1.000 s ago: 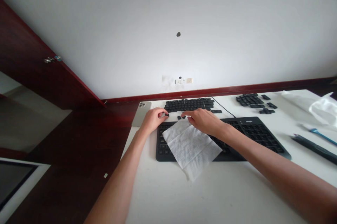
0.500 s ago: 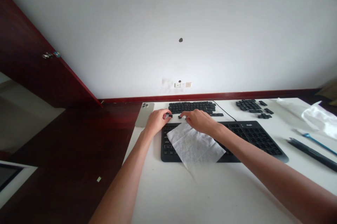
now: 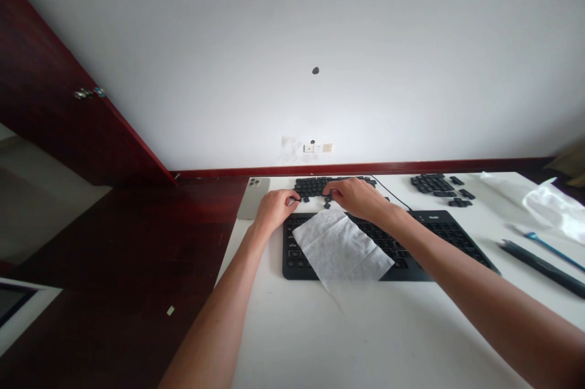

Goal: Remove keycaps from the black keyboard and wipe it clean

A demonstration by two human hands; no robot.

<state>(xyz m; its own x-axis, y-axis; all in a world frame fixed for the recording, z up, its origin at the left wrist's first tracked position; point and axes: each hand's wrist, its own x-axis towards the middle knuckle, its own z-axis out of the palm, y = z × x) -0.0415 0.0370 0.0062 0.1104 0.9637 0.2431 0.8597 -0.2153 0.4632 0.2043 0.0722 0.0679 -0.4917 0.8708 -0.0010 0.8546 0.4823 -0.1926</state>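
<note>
My left hand (image 3: 274, 209) is closed in a pinch at the left end of the removed black keycaps (image 3: 312, 185), thumb and forefinger on a dark keycap (image 3: 297, 197). My right hand (image 3: 359, 197) is bent over the same rows, its curled fingertips closed at a small keycap (image 3: 327, 197). Two loose keycaps lie between the hands, one of them a black keycap (image 3: 327, 206). Below the hands is the black keyboard (image 3: 292, 273), many of its keys off. A white tissue (image 3: 342, 249) lies across its left half, partly under my right wrist.
A phone (image 3: 249, 203) lies at the table's left edge. Another keycap cluster (image 3: 432, 183) sits at the back right. At the right are a black pen-like tool (image 3: 542, 267), a blue-handled brush (image 3: 553, 249) and a white plastic bag (image 3: 562, 206). A cable (image 3: 395, 197) runs behind the keyboard.
My right hand has moved slightly right and away from me, onto the keycap rows. My left hand stays near the same spot, and the loose keycaps between the hands have shifted.
</note>
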